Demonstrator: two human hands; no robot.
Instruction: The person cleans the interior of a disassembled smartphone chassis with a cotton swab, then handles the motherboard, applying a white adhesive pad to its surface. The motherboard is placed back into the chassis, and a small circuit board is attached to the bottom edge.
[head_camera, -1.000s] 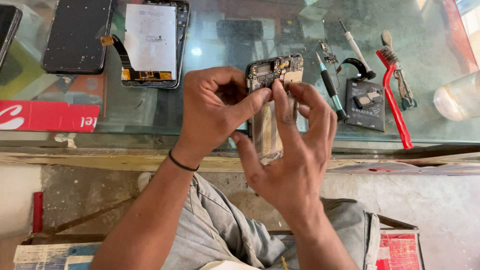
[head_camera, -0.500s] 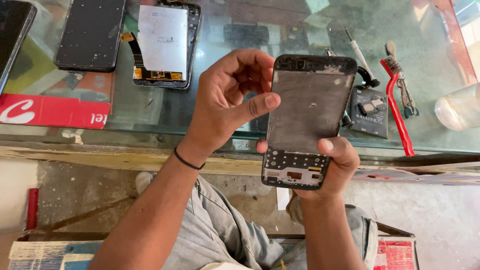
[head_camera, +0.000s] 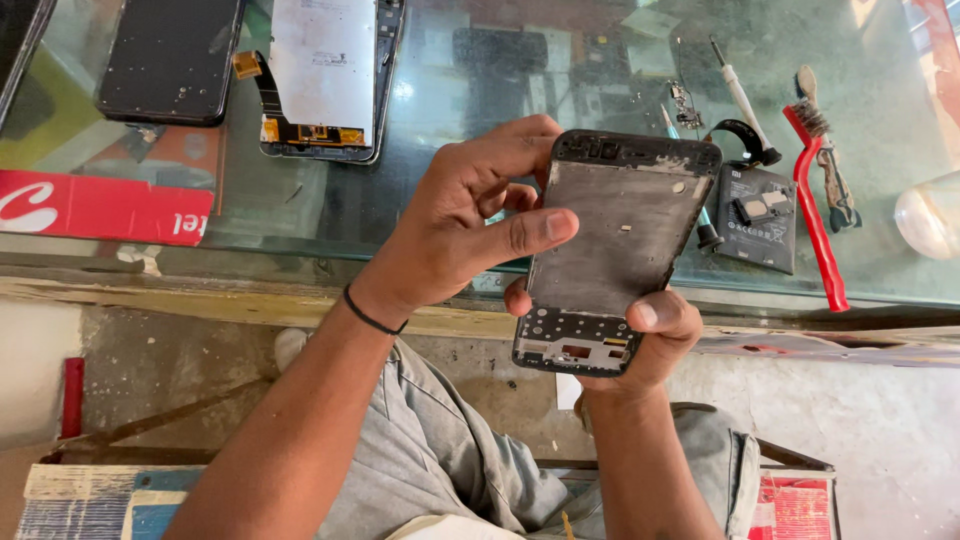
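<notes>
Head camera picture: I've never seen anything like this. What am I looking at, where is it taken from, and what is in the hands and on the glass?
There is no machine here: a person works with bare hands, and a camera on their head looks down at them. The right hand holds a stripped phone frame from below, thumb on its edge. The left hand, with a black band on the wrist, grips the frame's top and left side. Beyond the hands is a glass counter. On it lie a dark phone, an opened screen panel with an orange ribbon cable, a black battery, a white-handled screwdriver and a red-handled brush. Below, you see the person's grey trousers and the floor.
</notes>
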